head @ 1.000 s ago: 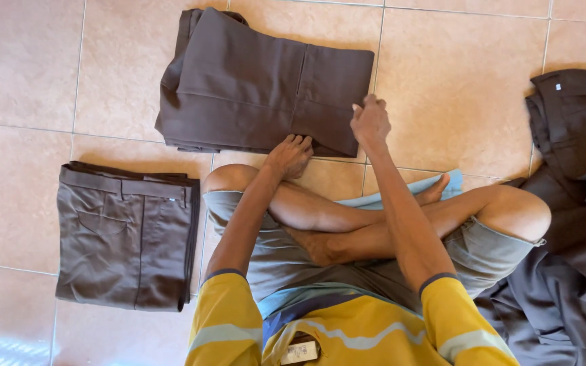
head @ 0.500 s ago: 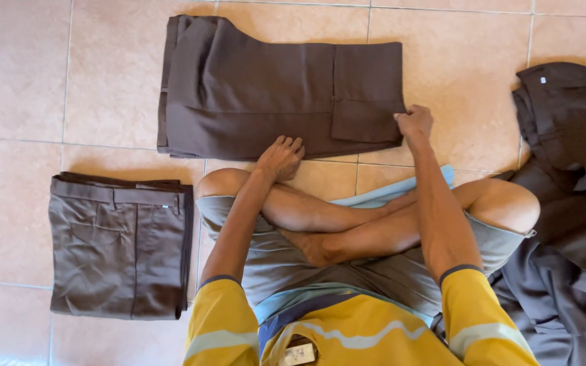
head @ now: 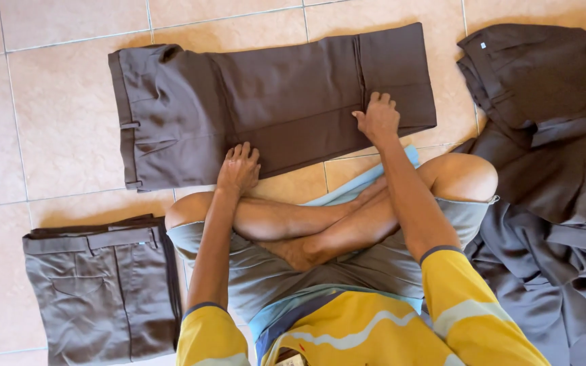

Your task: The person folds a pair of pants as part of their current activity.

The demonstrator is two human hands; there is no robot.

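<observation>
The folded brown trousers (head: 272, 108) lie lengthwise left to right on the tiled floor (head: 55, 122) just ahead of the crossed legs, left hand (head: 239, 169) and right hand (head: 378, 118) pressing flat-fingered along the near edge, gripping nothing.

Both hands press on brown trousers (head: 272, 108) spread on the tiled floor (head: 55, 122): left hand (head: 239, 169) near edge, right hand (head: 378, 118) farther right.

Trousers (head: 272, 108) are spread under both hands. Folded trousers (head: 100, 285) are laid left of the left hand (head: 239, 169); a pile (head: 544, 169) right of the right hand (head: 378, 120).
</observation>
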